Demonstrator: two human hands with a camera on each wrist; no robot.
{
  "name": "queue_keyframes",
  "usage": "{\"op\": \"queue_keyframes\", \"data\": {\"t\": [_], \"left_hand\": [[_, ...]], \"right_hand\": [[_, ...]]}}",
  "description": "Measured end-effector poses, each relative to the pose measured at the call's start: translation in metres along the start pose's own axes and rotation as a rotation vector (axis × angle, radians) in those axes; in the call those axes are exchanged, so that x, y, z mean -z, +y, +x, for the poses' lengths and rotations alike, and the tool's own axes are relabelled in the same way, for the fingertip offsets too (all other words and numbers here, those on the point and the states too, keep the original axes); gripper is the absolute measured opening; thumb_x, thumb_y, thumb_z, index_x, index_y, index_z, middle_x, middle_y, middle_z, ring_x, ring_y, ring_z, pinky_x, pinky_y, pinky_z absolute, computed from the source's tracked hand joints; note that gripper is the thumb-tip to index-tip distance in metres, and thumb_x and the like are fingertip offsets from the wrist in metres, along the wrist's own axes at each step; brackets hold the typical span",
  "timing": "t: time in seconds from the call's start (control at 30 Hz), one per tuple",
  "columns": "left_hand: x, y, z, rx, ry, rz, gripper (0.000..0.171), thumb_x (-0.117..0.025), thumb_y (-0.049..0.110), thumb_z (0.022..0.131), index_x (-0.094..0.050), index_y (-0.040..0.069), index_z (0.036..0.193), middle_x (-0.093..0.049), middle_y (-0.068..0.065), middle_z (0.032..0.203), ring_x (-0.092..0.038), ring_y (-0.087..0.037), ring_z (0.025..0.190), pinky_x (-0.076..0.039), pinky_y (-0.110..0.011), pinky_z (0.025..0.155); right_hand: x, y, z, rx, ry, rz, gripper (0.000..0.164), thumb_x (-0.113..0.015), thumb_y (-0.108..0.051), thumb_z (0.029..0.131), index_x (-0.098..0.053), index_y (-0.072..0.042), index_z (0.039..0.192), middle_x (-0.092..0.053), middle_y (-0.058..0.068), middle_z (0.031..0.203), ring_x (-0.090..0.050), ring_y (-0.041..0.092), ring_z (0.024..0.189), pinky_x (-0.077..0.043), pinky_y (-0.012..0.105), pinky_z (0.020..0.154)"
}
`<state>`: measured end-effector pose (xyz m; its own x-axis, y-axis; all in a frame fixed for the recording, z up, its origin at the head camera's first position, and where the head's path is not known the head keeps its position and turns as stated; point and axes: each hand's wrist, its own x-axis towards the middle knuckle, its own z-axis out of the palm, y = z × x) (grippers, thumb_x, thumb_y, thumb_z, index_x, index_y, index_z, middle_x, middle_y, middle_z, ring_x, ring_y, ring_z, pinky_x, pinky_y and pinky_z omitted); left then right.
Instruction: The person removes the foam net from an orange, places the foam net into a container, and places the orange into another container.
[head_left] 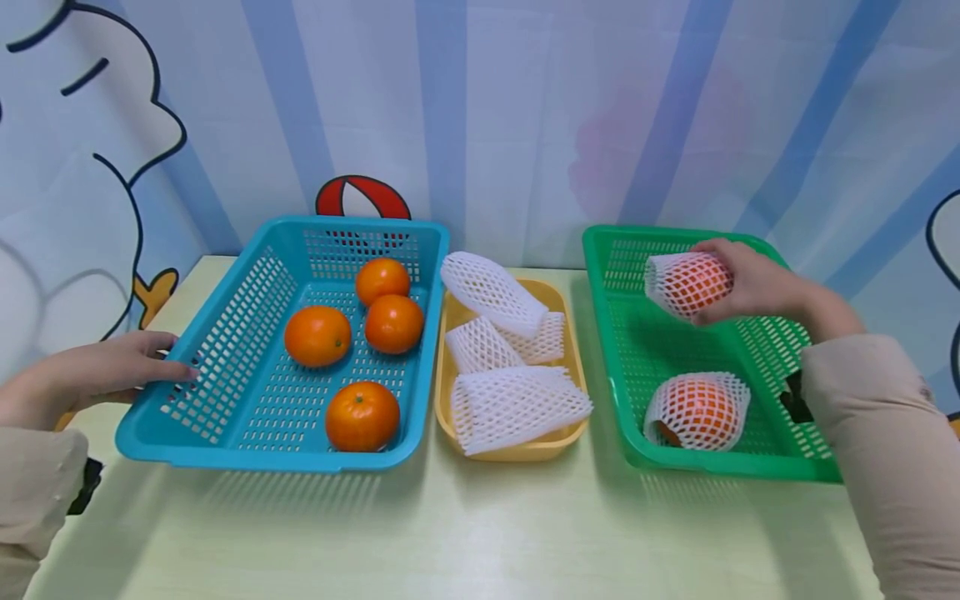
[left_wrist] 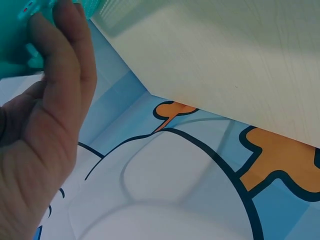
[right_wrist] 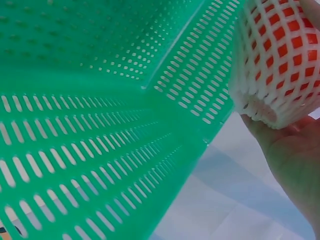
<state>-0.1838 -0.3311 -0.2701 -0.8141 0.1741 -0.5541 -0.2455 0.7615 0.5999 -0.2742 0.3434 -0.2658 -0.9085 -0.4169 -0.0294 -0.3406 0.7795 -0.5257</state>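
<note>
My right hand [head_left: 757,283] holds an orange in a white foam net sleeve [head_left: 688,285] above the back of the green basket [head_left: 611,383]. The right wrist view shows the netted orange [right_wrist: 280,62] near the basket wall, with its sleeve's open end exposed. Another netted orange [head_left: 701,412] lies at the front of the green basket. At the left, my left hand [head_left: 105,371] grips the side rim of the blue basket [head_left: 255,460], the thumb reaching over inside. Several bare oranges [head_left: 362,417] sit in that basket.
Between the two baskets stands a yellow tray [head_left: 517,452] with several white foam net sleeves [head_left: 517,408], some jutting past its rim. A patterned curtain [head_left: 525,125] hangs behind the pale table [head_left: 480,533].
</note>
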Motion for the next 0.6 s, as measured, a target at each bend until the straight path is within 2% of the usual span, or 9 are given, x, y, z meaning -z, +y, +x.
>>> {"op": "queue_keyframes", "data": {"t": [0.27, 0.6], "left_hand": [[0.001, 0.003, 0.0, 0.022, -0.014, 0.01, 0.061, -0.05, 0.023, 0.097, -0.022, -0.022, 0.127, -0.065, -0.006, 0.096, -0.066, -0.026, 0.085, -0.053, -0.045, 0.08], [0.003, 0.004, 0.001, 0.036, -0.016, 0.029, 0.063, -0.048, 0.027, 0.097, -0.021, -0.021, 0.127, -0.064, -0.006, 0.096, -0.065, -0.023, 0.086, -0.053, -0.046, 0.081]], "right_hand": [[0.005, -0.008, -0.001, 0.021, 0.018, 0.016, 0.085, -0.08, -0.009, 0.07, -0.029, -0.002, 0.138, -0.046, 0.017, 0.123, -0.051, 0.027, 0.098, -0.05, 0.034, 0.069], [0.008, -0.016, -0.004, 0.075, 0.027, 0.08, 0.084, -0.079, -0.005, 0.07, -0.03, -0.002, 0.138, -0.043, 0.014, 0.125, -0.051, 0.01, 0.092, -0.051, 0.027, 0.068]]}}
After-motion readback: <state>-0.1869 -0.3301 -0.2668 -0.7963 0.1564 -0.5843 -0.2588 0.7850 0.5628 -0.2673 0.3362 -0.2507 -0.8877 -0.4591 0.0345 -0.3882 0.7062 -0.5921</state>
